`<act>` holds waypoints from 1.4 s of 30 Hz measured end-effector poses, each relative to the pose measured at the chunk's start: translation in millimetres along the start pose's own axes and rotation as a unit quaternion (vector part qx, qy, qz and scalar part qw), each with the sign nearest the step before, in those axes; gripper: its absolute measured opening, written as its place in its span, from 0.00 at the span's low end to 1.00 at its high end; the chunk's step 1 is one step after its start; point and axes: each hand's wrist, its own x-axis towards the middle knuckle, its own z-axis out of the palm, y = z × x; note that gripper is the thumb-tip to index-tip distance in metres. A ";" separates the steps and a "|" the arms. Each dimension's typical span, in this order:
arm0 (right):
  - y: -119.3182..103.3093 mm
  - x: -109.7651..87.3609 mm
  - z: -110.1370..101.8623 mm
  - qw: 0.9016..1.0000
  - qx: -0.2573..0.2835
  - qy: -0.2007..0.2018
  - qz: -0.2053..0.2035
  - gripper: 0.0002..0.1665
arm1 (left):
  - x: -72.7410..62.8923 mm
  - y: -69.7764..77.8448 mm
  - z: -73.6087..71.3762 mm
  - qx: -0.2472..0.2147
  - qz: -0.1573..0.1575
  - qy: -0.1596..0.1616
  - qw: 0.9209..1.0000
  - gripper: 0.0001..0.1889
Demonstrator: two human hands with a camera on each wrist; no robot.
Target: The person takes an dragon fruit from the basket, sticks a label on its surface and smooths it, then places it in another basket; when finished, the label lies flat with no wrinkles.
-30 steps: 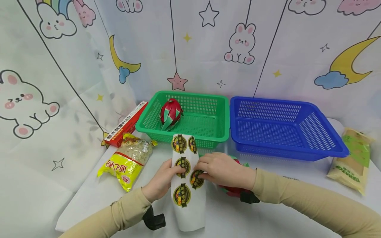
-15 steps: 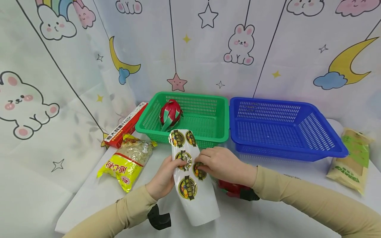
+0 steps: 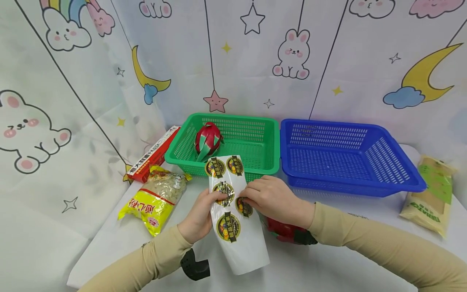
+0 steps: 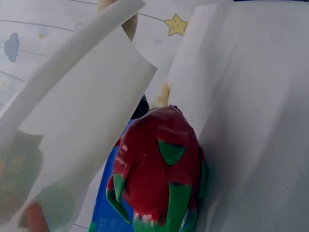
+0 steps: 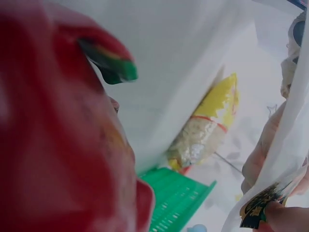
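Observation:
My left hand (image 3: 198, 217) holds a white sheet of round fruit stickers (image 3: 248, 249) by its left edge, thumb on top. At the sheet's right edge, my right hand (image 3: 275, 200) pinches one black-and-gold sticker (image 3: 243, 207), partly covered by the fingers. In the right wrist view a thumb presses on that sticker (image 5: 263, 205); whether it is lifted off the backing I cannot tell. A red dragon fruit (image 3: 282, 231) with green tips lies on the table below my right wrist, and the left wrist view shows this dragon fruit (image 4: 154, 164) more fully.
Behind the hands stands a green basket (image 3: 271, 166) with another dragon fruit (image 3: 208, 140) inside. A blue basket (image 3: 346, 188) adjoins it. At left lie a yellow pasta bag (image 3: 155, 198) and a red pasta box (image 3: 155, 154); a beige-green packet (image 3: 430, 194) lies far right.
The sticker sheet has tilted, its lower end swinging right and its top rising slightly. Both hands have shifted a little upward with it. The right fingers stay at the same sticker.

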 end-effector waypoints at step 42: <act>5.3 -28.1 -12.7 0.998 -0.015 0.058 -0.023 0.13 | 19.2 -48.6 -57.4 0.301 -0.047 0.055 0.951 0.21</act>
